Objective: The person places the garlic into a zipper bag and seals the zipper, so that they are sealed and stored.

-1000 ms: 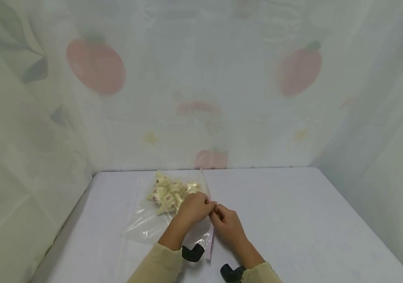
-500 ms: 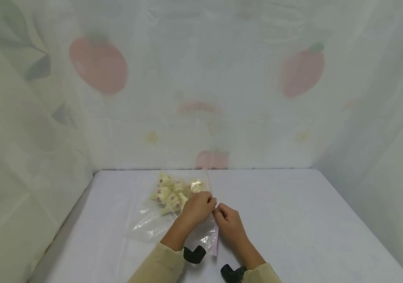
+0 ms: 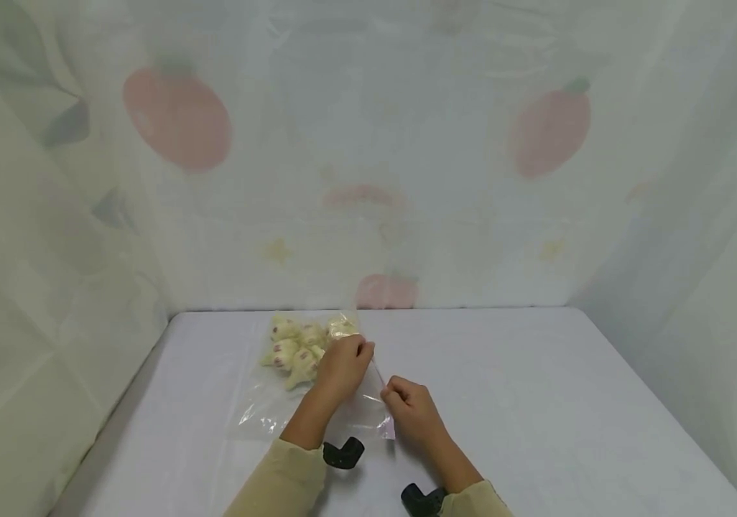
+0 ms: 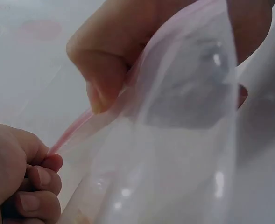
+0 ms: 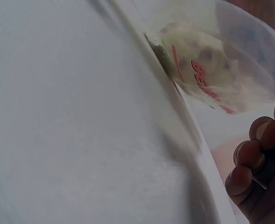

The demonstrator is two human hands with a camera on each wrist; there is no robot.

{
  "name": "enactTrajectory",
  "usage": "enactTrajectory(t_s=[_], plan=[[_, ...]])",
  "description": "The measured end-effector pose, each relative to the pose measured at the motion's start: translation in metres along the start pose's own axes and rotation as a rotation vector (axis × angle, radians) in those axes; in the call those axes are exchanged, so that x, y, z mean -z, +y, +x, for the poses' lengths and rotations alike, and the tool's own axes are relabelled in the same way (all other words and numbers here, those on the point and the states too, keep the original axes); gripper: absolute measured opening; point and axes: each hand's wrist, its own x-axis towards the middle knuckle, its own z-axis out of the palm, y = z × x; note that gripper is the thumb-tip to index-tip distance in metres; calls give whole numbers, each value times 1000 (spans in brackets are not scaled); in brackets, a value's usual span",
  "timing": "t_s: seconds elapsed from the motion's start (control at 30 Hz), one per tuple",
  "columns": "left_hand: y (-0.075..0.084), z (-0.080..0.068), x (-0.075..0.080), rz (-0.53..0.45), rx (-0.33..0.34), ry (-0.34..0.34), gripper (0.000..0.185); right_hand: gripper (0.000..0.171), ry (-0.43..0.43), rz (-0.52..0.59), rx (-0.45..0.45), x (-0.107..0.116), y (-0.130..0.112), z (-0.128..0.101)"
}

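Observation:
A clear plastic zip bag [image 3: 265, 409] lies on the table with several garlic bulbs [image 3: 284, 352] inside it, toward its far side. Along its right edge runs a pink zip strip [image 4: 74, 128]. My left hand [image 3: 342, 368] pinches this strip between thumb and curled finger, farther from me. Nearer to me, my right hand [image 3: 412, 413] pinches the same edge, and a stretch of strip spans the gap between both hands. In the right wrist view, red lettering [image 5: 202, 79] shows on the bag in front of the garlic, and curled fingertips [image 5: 240, 179] sit at the right.
The table [image 3: 524, 402] has a white cover. A pale curtain [image 3: 368, 143] printed with red fruit hangs behind it and along both sides. Black camera mounts [image 3: 344, 454] stick out at both wrists near the front.
My left hand has shifted left and away from me along the strip, opening a gap to my right hand. The bag and garlic moved slightly left. The right hand has barely moved.

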Motion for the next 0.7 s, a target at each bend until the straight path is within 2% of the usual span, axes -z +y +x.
enactTrajectory(t_s=[0.2,0.47,0.7], plan=[[-3,2,4,-27,20,52,39,29,-41,17,13,0,-5,-1],[-7,4,11,-32,21,82,36,32,-75,61,56,-2,-11,-2],[-8,4,17,-38,31,88,35,31,-180,140,54,12,-47,-8]])
